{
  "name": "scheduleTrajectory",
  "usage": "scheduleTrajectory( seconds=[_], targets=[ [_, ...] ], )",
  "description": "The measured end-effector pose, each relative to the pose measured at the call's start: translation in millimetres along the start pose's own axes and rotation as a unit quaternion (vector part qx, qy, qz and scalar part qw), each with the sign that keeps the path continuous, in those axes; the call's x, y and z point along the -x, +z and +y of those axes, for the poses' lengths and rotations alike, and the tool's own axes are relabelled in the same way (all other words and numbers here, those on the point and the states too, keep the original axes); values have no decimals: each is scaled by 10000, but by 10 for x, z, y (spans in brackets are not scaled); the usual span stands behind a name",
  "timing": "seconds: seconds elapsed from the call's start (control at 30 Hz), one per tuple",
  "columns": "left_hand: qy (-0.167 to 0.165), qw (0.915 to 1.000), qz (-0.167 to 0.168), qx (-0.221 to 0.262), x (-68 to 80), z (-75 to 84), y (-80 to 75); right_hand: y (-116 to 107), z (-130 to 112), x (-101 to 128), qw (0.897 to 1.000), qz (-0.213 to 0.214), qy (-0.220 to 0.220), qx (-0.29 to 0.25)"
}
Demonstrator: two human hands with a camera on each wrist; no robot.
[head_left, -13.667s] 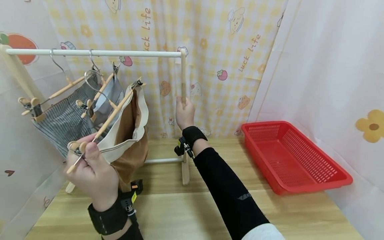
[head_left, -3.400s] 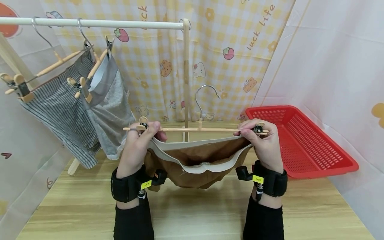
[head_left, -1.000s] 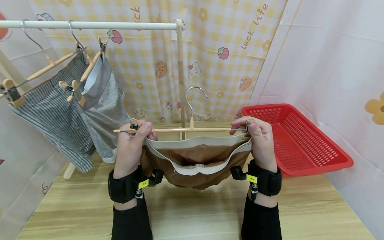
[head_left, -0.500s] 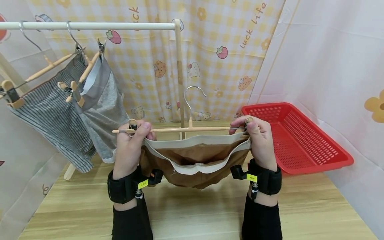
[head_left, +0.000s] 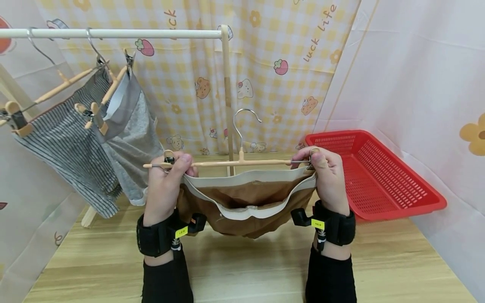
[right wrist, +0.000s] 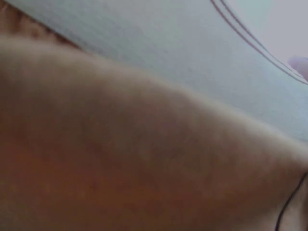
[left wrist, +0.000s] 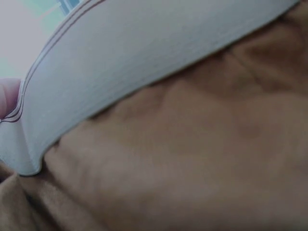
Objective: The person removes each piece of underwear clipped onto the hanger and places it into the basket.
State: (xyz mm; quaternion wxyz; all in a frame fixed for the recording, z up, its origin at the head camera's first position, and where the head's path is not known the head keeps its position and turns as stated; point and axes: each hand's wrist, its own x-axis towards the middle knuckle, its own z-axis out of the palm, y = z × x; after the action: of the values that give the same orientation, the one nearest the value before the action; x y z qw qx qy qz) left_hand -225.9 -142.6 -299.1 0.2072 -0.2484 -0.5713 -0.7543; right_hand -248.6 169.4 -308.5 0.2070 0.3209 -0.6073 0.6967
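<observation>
A wooden clip hanger [head_left: 216, 163] with a silver hook [head_left: 236, 122] is held level above the table in the head view. Brown shorts [head_left: 246, 229] with a cream waistband sag below it, the waist gaping towards me. My left hand [head_left: 163, 185] grips the hanger's left end at the clip, thumb on the waistband corner. At the other end my right hand [head_left: 331, 176] pinches the right clip and waistband corner. Fingers hide most of both clips. The left wrist view is filled by brown cloth [left wrist: 168, 144] and waistband; the right one shows blurred cloth [right wrist: 144, 130] close up.
A white-railed wooden rack [head_left: 163, 33] stands behind on the left. Striped shorts [head_left: 75, 139] and grey shorts [head_left: 132, 139] hang from it on clip hangers. A red basket [head_left: 379, 214] sits on the table [head_left: 246, 273] at the right, beside a white curtain.
Earlier my left hand held the hanger by the rack and my right hand gripped its post. Both hands then brought the hanger over the table; the right fingers shifted onto its clip. Lately almost still.
</observation>
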Motion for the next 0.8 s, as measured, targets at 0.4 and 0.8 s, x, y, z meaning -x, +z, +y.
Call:
scheduleTrajectory(
  seconds=[0.4, 0.8],
  targets=[
    [30, 9997, 40, -239, 14, 4, -8, -20, 25, 4, 9985, 104, 127, 513],
    [248, 9995, 90, -153, 2, -12, -4, -87, 28, -5, 9982, -278, 175, 493]
  ],
)
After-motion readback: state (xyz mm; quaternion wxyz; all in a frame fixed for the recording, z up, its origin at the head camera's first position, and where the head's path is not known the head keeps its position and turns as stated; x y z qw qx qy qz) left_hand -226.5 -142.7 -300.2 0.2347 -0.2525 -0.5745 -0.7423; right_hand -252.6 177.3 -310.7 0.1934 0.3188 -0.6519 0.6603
